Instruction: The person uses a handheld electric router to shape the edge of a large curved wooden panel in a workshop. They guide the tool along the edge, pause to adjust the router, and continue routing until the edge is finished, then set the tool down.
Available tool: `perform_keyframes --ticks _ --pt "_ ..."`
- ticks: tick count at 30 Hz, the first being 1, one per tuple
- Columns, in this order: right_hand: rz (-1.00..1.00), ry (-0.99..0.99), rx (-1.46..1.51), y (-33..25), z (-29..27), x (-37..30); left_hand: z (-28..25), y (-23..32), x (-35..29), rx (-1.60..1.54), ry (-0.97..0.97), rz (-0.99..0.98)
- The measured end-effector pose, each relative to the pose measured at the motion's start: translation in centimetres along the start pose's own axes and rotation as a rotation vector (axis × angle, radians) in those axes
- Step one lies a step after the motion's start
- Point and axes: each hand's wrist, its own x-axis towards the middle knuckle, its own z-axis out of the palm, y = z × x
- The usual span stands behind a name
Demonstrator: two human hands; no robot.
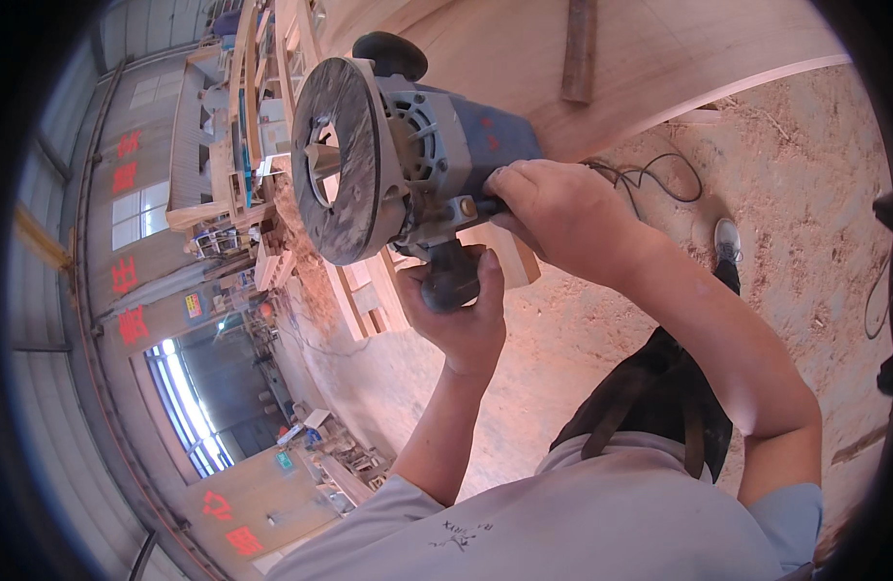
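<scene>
A router [422,145] with a blue motor housing and a dark round base plate [354,194] is tipped on its side, the base facing left. A pointed bit [320,160] shows inside the opening of the base. My left hand [461,324] wraps around the near black knob handle [451,276], palm beneath it. A second black knob [390,55] sticks out on the far side, untouched. My right hand [562,213] is closed on a dark part at the side of the router, near the lower end of the blue housing; the fingertips are partly hidden.
A broad wooden panel [659,58] spreads behind the router, with a dark brown bar [579,53] lying on it. Light wooden pieces [369,300] sit below the router. A black cord [674,184] curls over the sawdust-covered floor [795,194]. Stacked timber [248,87] stands at the far left.
</scene>
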Motion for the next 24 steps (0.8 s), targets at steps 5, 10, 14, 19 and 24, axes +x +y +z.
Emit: perform_keyframes --ticks 5,10,14,19,24 --pt "0.085 -0.02 0.012 -1.0 0.2 -0.5 0.0 -0.5 0.2 0.08 -0.031 0.109" --pt "0.065 0.015 0.075 -0.5 0.0 -0.3 0.6 0.5 0.2 0.051 -0.022 0.076" --pt "0.092 0.004 0.044 -0.9 -0.3 0.0 0.1 1.0 0.4 0.077 -0.008 0.055" --pt "0.216 -0.102 0.043 -2.2 -0.7 0.5 -0.5 1.9 0.0 0.07 -0.011 -0.023" --pt "0.463 0.122 0.277 -4.8 -5.0 5.6 0.0 1.5 0.3 0.095 -0.045 -0.081"
